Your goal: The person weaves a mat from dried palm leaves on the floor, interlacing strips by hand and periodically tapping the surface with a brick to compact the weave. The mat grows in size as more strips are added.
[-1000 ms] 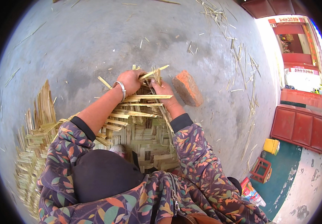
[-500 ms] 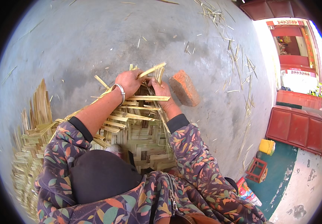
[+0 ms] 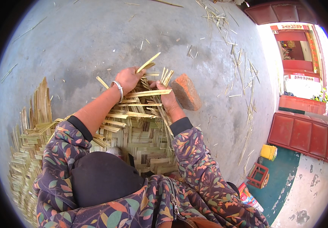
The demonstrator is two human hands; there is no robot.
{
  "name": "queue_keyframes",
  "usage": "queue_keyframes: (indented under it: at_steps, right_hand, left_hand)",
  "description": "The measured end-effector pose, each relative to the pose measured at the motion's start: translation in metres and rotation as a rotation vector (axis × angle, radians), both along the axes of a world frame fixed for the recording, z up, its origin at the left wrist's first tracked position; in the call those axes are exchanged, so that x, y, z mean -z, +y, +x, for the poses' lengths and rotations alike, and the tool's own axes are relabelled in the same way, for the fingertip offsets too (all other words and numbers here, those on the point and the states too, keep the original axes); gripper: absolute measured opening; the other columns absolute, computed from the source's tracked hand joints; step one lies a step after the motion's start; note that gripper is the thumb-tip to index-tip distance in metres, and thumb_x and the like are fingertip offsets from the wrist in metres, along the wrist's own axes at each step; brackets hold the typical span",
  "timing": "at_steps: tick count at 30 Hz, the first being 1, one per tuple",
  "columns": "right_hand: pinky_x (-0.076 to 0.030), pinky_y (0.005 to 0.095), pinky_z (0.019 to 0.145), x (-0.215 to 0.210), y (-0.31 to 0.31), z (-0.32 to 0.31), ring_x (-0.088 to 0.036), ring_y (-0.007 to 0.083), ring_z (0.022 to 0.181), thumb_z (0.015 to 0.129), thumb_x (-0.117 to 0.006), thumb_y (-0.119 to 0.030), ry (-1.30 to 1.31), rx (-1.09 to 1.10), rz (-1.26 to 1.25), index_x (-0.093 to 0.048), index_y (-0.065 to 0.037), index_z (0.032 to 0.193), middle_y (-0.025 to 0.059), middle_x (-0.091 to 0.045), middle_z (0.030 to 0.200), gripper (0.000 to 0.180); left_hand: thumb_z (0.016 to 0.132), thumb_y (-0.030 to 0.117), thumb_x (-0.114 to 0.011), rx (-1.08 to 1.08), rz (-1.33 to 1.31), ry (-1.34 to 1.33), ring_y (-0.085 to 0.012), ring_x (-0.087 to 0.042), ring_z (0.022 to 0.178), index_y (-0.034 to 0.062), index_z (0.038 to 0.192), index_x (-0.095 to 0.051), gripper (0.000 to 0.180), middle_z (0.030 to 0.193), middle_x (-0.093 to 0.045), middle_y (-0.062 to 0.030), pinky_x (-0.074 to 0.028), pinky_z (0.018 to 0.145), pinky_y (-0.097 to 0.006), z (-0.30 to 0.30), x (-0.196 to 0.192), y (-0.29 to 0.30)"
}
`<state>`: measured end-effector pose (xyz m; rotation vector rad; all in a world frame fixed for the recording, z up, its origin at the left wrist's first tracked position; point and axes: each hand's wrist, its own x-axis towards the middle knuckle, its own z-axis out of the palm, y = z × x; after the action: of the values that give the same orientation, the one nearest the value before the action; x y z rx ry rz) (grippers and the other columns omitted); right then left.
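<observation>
A half-woven mat (image 3: 145, 138) of flat, pale yellow-green split strips lies before me, its loose strip ends sticking out at the far edge. My left hand (image 3: 129, 79), with a silver bangle on the wrist, is closed around a strip (image 3: 148, 62) that points up and to the right. To its right, my right hand (image 3: 167, 97) grips a small bunch of strip ends (image 3: 166, 77) at the mat's far right corner. Another loose strip (image 3: 148, 93) crosses between the hands. Part of the weave is hidden under my left arm and hands.
A red-orange brick (image 3: 186, 91) lies just right of my right hand. Scattered strip scraps (image 3: 243, 76) litter the grey concrete floor (image 3: 84, 41). At right are a dark red padded seat (image 3: 304, 133), a yellow container (image 3: 268, 152) and a small reddish stool (image 3: 258, 175).
My left hand has moved slightly left, and its strip now points more steeply upward. My right hand has come a little lower, and the strip ends above it are more spread.
</observation>
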<state>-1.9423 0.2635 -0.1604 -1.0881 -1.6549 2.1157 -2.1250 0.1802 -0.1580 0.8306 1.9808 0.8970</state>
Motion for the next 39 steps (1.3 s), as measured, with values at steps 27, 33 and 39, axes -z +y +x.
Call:
queue_keyframes:
  at_steps: [27,33,39]
  right_hand:
    - [-0.049,0.0314,0.091,0.015,0.034,0.02,-0.063,0.0166,0.098,0.101,-0.051,-0.03,-0.229,-0.114,0.143,-0.067,0.003,0.117,0.0101,-0.07,0.108,0.04]
    - [-0.049,0.0321,0.092,0.003,0.041,0.022,-0.063,0.0167,0.101,0.101,-0.052,-0.033,-0.108,-0.097,-0.034,-0.064,0.004,0.122,0.0093,-0.069,0.113,0.044]
    - [-0.05,0.0313,0.09,0.001,0.051,0.025,-0.063,0.0148,0.1,0.1,-0.057,-0.035,-0.14,-0.053,-0.114,-0.065,0.002,0.122,0.0066,-0.069,0.114,0.044]
  left_hand:
    - [0.095,0.043,-0.061,0.208,0.028,0.065,-0.0323,-0.069,0.08,0.0073,0.111,-0.072,0.041,0.089,-0.071,-0.0198,-0.052,0.076,-0.04,0.01,0.012,0.026]
    - [0.096,0.044,-0.058,0.275,0.04,0.192,-0.039,-0.067,0.085,0.0133,0.111,-0.072,0.037,0.09,-0.07,-0.0194,-0.052,0.077,-0.045,0.026,0.007,0.025]
    - [0.096,0.044,-0.057,0.315,0.047,0.242,-0.0394,-0.066,0.086,0.0159,0.113,-0.071,0.035,0.091,-0.071,-0.0175,-0.052,0.078,-0.046,0.036,0.003,0.025]
